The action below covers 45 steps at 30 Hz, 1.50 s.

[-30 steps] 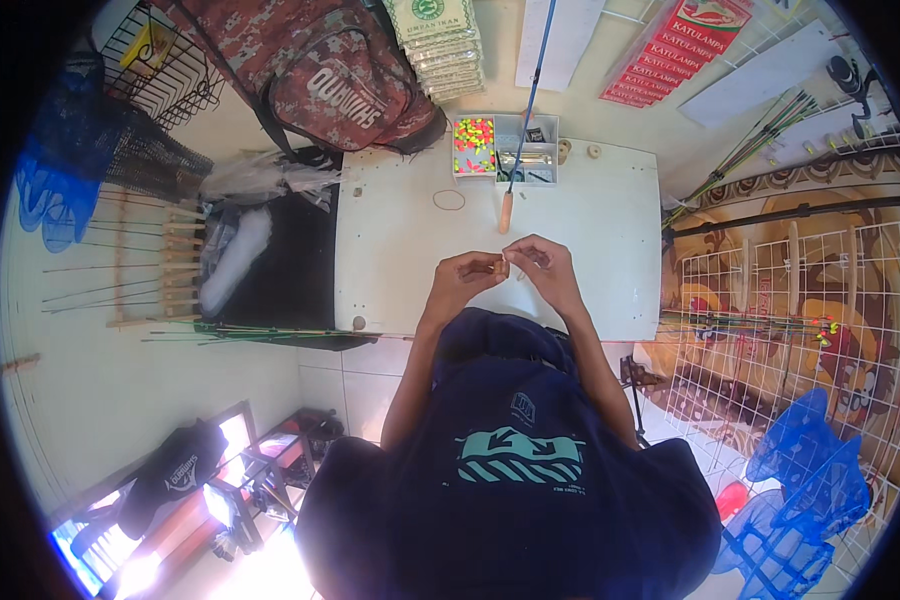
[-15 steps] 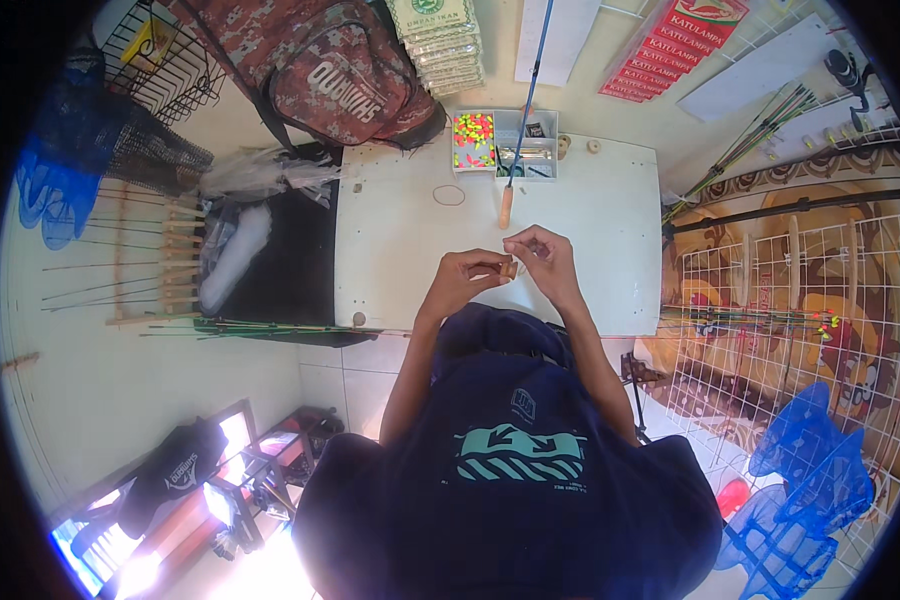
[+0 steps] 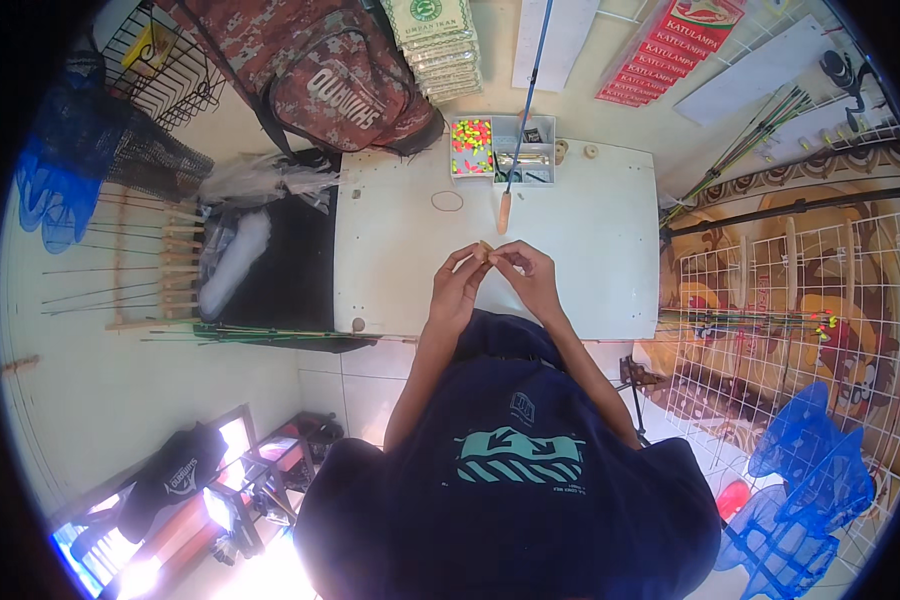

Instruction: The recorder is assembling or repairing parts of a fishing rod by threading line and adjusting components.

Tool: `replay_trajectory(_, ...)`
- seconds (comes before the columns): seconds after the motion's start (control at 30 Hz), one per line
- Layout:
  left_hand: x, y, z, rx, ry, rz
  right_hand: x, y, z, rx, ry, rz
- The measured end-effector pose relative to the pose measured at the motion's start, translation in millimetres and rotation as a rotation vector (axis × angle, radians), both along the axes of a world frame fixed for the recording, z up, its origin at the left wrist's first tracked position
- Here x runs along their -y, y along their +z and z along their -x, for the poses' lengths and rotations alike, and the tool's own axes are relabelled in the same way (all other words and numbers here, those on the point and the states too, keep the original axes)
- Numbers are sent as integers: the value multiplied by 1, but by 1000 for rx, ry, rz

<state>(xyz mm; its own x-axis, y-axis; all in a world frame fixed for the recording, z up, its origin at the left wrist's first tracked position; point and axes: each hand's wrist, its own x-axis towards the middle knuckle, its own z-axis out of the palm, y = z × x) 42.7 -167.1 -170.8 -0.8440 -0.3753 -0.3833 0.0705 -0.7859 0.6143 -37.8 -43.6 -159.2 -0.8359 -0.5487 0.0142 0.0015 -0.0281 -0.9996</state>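
Observation:
Near the table's front edge, my left hand (image 3: 455, 287) grips a small tan spool-like piece (image 3: 484, 249) between thumb and fingers. My right hand (image 3: 529, 277) meets it there, thumb and fingertips pinched together against the piece. Whether a fine line is in that pinch is too small to tell. Just beyond my hands lies a thin blue fishing rod (image 3: 523, 140), its light wooden handle (image 3: 504, 213) pointing toward me. A loose thin loop (image 3: 447, 201) rests on the table to the left of the handle.
On the white table (image 3: 400, 260), a compartment tray (image 3: 522, 128) holds bright floats and small tackle under the rod. Two small round pieces (image 3: 591, 151) lie beside it. A camouflage backpack (image 3: 340, 90) stands back left. Thin rods (image 3: 260, 332) run along the table's front edge.
Both hands have come together, the right moving left and down to the tan piece. The left hand has raised and turned that piece. The rod stays in place.

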Motion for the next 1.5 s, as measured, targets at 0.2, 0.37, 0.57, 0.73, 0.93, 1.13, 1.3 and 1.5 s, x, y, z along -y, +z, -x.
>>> replay_trajectory(0.2,4,-12,17,72,-62,196,3,-10,17,-24,-17,-104)
replay_trajectory(0.37,12,-21,39,148,-162,479,7,-12,34,17,-24,-154)
replay_trajectory(0.57,19,-24,61,143,-249,510,10,-35,49,-24,-227,-181)
replay_trajectory(0.73,25,-24,73,133,-339,581,16,-27,69,-161,33,-157)
replay_trajectory(0.93,31,-33,80,81,-389,628,18,-24,88,-231,54,-176)
replay_trajectory(1.13,22,-32,72,-1,-369,515,14,-25,90,-237,-4,-215)
replay_trajectory(1.3,20,-41,63,49,-360,593,11,-30,93,-181,-10,-234)
replay_trajectory(1.5,10,-40,64,90,-234,754,12,-30,89,-197,-37,-246)
